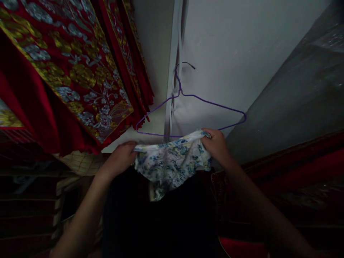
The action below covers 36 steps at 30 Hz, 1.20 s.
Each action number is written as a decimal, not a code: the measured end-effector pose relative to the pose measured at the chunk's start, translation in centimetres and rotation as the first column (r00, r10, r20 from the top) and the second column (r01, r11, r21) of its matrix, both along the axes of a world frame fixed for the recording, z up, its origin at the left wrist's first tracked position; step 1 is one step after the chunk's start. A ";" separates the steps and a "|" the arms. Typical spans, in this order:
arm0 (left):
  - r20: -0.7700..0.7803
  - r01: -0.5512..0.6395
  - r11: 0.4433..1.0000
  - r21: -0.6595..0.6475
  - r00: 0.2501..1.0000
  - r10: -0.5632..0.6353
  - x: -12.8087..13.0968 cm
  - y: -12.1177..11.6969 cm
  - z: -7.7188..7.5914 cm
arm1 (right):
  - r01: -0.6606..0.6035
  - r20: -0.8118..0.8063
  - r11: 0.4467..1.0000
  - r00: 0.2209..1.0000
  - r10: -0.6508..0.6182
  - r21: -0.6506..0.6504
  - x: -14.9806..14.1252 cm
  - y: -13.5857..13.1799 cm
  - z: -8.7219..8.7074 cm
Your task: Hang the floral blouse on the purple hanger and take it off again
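Note:
A small white garment with a blue and green flower print (pixel 172 163) hangs stretched between both my hands. My left hand (pixel 122 157) grips its left edge with fingers closed. Its right edge is pinched in my right hand (pixel 216 143), up against the lower bar of a purple wire hanger (pixel 204 101). The hanger hangs by its hook from white cords (pixel 176 53) running down a white wall. The garment's top edge lies along the hanger's lower bar.
Red cloth with gold and silver embroidery (pixel 80 71) hangs at the upper left. A grey plastic-covered surface (pixel 301 93) slopes at the right. Dark fabric (pixel 161 222) lies below the hands, with red and dark material at the right and lower left.

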State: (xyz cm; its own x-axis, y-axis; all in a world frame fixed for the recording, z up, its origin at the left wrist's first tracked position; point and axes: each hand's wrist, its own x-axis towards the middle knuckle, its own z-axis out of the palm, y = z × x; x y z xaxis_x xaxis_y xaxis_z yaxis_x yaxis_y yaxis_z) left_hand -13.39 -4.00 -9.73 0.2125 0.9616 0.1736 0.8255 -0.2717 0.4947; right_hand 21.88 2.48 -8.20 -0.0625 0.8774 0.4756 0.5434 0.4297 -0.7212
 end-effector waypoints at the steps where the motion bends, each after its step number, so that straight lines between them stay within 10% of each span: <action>1: 0.046 0.018 0.993 0.114 0.999 -0.024 -0.1 0.9 1.1 | 0.010 -0.014 1.000 1.000 -0.010 -0.003 0.1 0.1 0.2; 7: 0.345 -0.040 0.893 0.449 0.929 -0.132 1.8 4.9 4.5 | -0.040 -0.110 0.998 0.993 0.035 -0.040 -0.5 -0.2 0.7; 16: 0.128 -0.049 0.841 0.540 0.991 -0.024 3.4 6.3 7.7 | -0.067 -0.032 0.996 0.997 0.069 0.051 -0.3 -1.3 0.5; 24: -0.039 0.068 0.864 0.499 0.998 -0.056 2.0 7.4 7.9 | 0.223 -0.106 0.974 0.970 -0.218 0.039 6.1 -1.5 1.9; 32: 0.108 -0.127 0.808 0.576 0.991 0.078 1.3 7.5 7.2 | -0.005 0.303 0.996 0.953 -0.023 0.090 9.8 -1.6 7.3; 36: 0.461 -0.324 0.830 0.454 0.882 0.092 0.6 9.4 7.0 | -0.096 0.078 0.995 0.992 0.098 -0.028 8.2 -1.1 9.3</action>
